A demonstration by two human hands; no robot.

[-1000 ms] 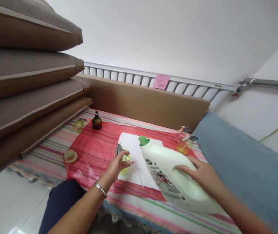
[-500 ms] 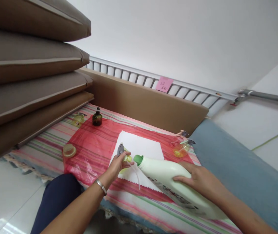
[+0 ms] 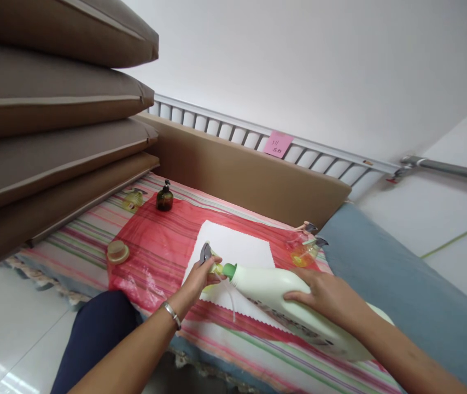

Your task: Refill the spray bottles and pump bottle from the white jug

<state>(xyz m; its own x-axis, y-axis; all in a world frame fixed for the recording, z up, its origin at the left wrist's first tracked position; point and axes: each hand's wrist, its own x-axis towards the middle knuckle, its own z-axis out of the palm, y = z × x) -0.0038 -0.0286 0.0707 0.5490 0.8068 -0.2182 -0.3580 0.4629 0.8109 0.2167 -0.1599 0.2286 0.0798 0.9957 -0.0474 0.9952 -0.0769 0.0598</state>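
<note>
A person tips a pale green jug above a striped cloth, its green spout at the neck of a small yellow bottle, seen against a white sheet. The right hand has its grip wrapped over the jug's upper side. The left hand is closed around a grey pump top, a clear tube hanging free, its fingers apparently steadying the bottle's neck as well. The step in hand looks like pouring, though no stream can be made out, and whether spout and neck touch is hard to tell. The moment seems to call for a slow, even tilt from the right and a firm brace from the left, spout lined up with opening. Beyond, a pink pump bottle stands at right, a dark bottle at left.
</note>
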